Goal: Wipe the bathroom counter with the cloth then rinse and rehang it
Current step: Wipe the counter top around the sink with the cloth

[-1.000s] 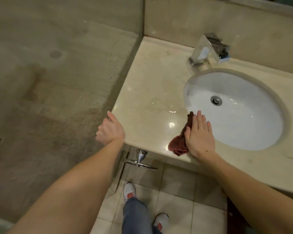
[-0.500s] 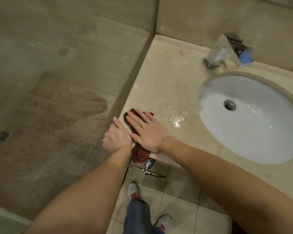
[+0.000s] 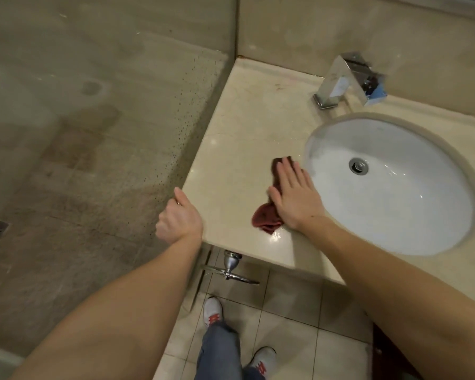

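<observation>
Your right hand (image 3: pixel 294 197) lay flat and open on the dark red cloth (image 3: pixel 266 218), pressing it to the counter (image 3: pixel 239 138) beside the sink (image 3: pixel 390 187). Your left hand (image 3: pixel 180 219) gripped the counter's corner. Even palm pressure and overlapping strokes suited this step.

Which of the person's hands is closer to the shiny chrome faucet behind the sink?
The right hand. It lies flat on the dark red cloth beside the white basin, in front of the square chrome faucet. The left hand grips the counter's front left corner, farther away.
</observation>
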